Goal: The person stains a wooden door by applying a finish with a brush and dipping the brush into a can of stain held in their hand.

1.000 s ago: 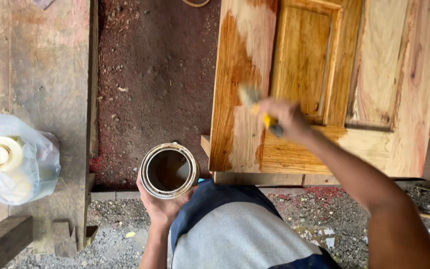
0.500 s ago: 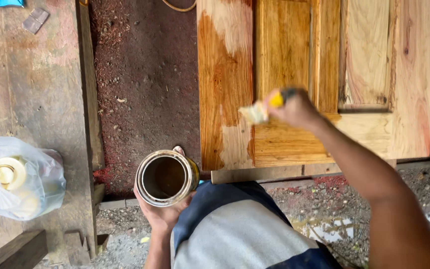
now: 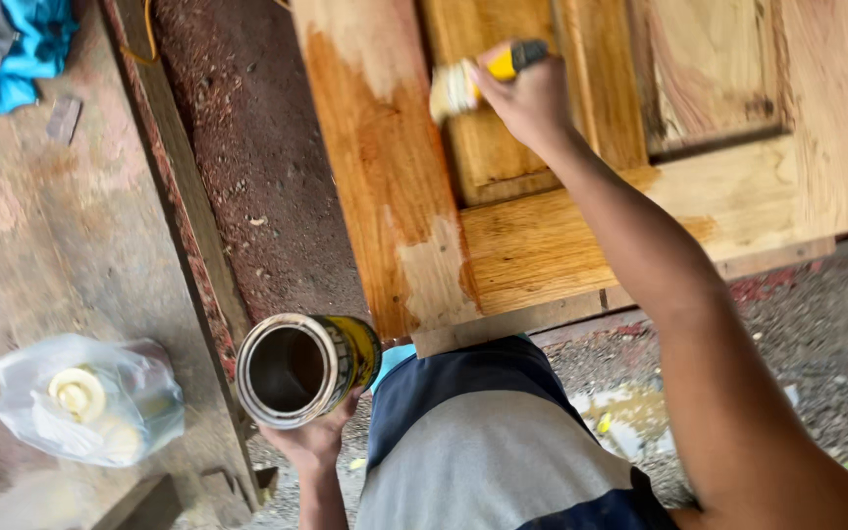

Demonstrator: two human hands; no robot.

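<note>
Paintbrush [image 3: 463,83] is pressing bristles against wooden door [image 3: 385,206], right hand [image 3: 532,98] clamped on its handle; left hand [image 3: 311,442] is gripping open tin [image 3: 301,368].

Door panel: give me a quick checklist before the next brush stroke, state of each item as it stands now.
1. Right hand grips the brush: ok.
2. Bristles rest on the door: ok.
3. Left hand supports the open can from below: ok.
4. Can level: not ok, it is tilted, with its mouth facing the camera.
5. Liquid left in the can: cannot tell, inside is dark.
6. Stain coverage: not ok, pale bare patches remain on the door's left board.
</note>
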